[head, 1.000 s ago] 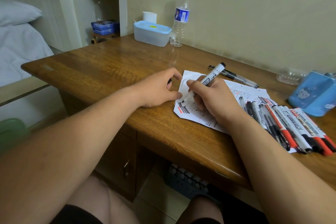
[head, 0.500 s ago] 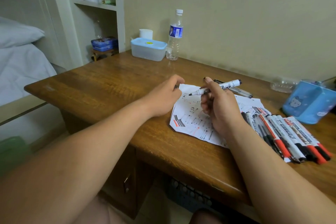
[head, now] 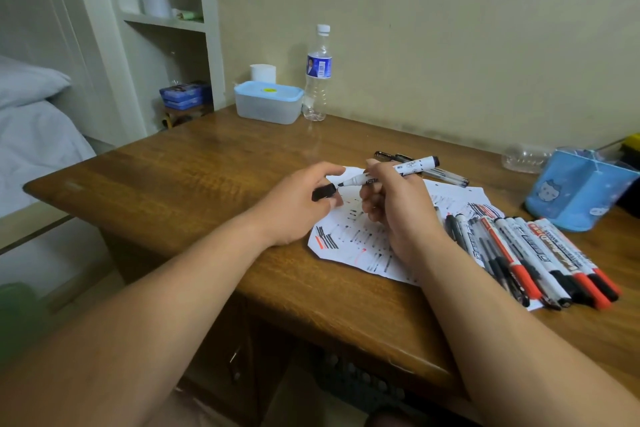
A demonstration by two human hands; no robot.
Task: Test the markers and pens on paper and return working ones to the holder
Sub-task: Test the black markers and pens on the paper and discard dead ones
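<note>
My right hand point(head: 394, 204) holds a white marker point(head: 412, 168) with its black tip pointing left, lifted above the scribbled paper point(head: 353, 239). The marker's black cap point(head: 323, 192) is pinched in my left hand point(head: 298, 208), its open end just short of the tip. A row of several black and red markers and pens point(head: 533, 260) lies on the paper's right side. The blue holder point(head: 575, 198) with a cartoon face stands at the far right. Two more pens point(head: 446, 177) lie behind my right hand.
On the wooden desk point(head: 194, 170), a lidded plastic box point(head: 266, 102), a roll of tissue point(head: 262, 73) and a water bottle point(head: 318, 76) stand at the back by the wall. A clear plastic item point(head: 526, 158) lies left of the holder. A bed point(head: 38, 135) is on the left.
My right hand lifted the marker off the paper and turned it level, tip toward the left. My left hand brought the black cap up to the tip.
</note>
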